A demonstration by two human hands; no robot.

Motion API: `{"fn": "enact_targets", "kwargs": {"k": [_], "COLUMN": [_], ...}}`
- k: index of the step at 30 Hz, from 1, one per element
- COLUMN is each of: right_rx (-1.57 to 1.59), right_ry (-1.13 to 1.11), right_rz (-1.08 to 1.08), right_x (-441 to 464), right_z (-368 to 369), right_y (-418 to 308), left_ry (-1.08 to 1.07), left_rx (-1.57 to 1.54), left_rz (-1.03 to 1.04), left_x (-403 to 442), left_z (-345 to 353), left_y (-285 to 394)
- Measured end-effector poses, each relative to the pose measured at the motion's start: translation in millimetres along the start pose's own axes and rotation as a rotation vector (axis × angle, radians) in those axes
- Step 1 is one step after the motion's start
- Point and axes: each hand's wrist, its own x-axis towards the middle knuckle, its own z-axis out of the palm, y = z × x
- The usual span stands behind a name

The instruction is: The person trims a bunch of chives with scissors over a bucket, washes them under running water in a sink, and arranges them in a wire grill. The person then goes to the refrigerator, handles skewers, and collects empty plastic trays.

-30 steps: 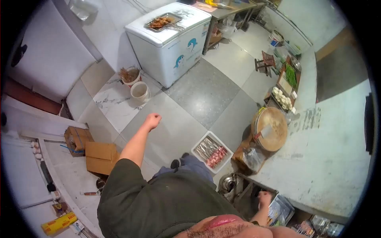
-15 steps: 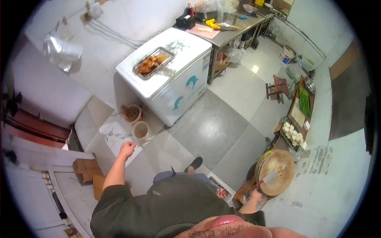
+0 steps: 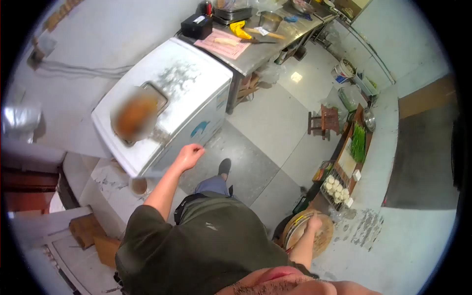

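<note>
My left hand (image 3: 190,157) is in the air in front of the white chest freezer (image 3: 196,61), its fingers curled closed and nothing visible in them. On the freezer lid lies a metal tray (image 3: 160,93) of orange-brown food (image 3: 135,118), blurred in this view. My right hand (image 3: 313,223) is low on the right, over the round wooden chopping block (image 3: 322,236) as seen from above; whether it touches the block I cannot tell. Its fingers look closed, with no tool showing. No cleaver is visible on the block's exposed part.
A steel table (image 3: 275,42) holds a pink sheet (image 3: 223,44), a knife (image 3: 258,42) and a pot (image 3: 270,21). Along the right wall are a rack of white pieces (image 3: 336,189), green stalks (image 3: 358,142) and a wooden stool (image 3: 324,121). A bucket (image 3: 138,186) stands left, near cardboard boxes (image 3: 86,230).
The view has shifted closer to the freezer and steel table. My left hand has moved up and right. A cleaver seen by my right hand on the block before is out of sight now.
</note>
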Motion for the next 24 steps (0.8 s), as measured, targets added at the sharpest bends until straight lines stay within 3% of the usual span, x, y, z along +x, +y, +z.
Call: {"fn": "enact_targets", "kwargs": {"k": [1, 2, 4, 6, 9, 13, 18, 20, 21, 22, 23, 24], "right_rx": [0.206, 0.149, 0.001, -0.249, -0.437, -0.552, -0.684, -0.926, -1.068, -1.062, -0.778, -0.590], "right_ry": [0.031, 0.084, 0.122, -0.053, -0.339, -0.537, -0.558, -0.552, -0.505, -0.448, -0.370, -0.321], "right_rz": [0.088, 0.172, 0.310, 0.339, 0.272, 0.185, 0.121, -0.019, -0.125, -0.211, -0.170, 0.042], "right_x": [6.4, 14.6, 33.3, 30.3, 19.4, 38.0, 96.2, 160.3, 199.1, 232.4, 270.7, 315.1], "right_z": [-5.0, -3.4, 4.1, 15.4, 37.1, 70.1, 130.3, 167.0, 195.2, 181.9, 190.0, 202.6], "right_y": [-7.3, 3.7, 28.7, 51.6, 56.4, 51.0, 64.5, 73.0, 81.6, -40.1, -127.5, -202.4], "left_ry": [-0.064, -0.145, -0.200, -0.254, -0.202, -0.246, -0.259, -0.212, -0.200, -0.214, -0.210, -0.221], "left_rx": [0.015, 0.029, 0.050, 0.097, 0.089, -0.080, -0.038, -0.151, -0.093, -0.120, -0.161, -0.192], "left_rz": [-0.016, -0.040, 0.119, 0.264, 0.358, 0.195, 0.139, 0.104, 0.033, -0.007, -0.025, -0.053], "left_x": [44.3, 81.2, 154.9, 220.1, 299.7, 386.2, 464.6, 512.2, 512.9, 522.9, 541.4, 553.6], "left_z": [2.3, 10.4, 31.8, 45.2, 62.8, 81.7, 102.1, 120.7, 118.5, 120.4, 126.7, 132.7], "left_y": [23.3, 44.1, 81.3, 123.3, 168.6, 205.7, 260.7, 236.9, 269.2, 283.2, 287.0, 299.9]}}
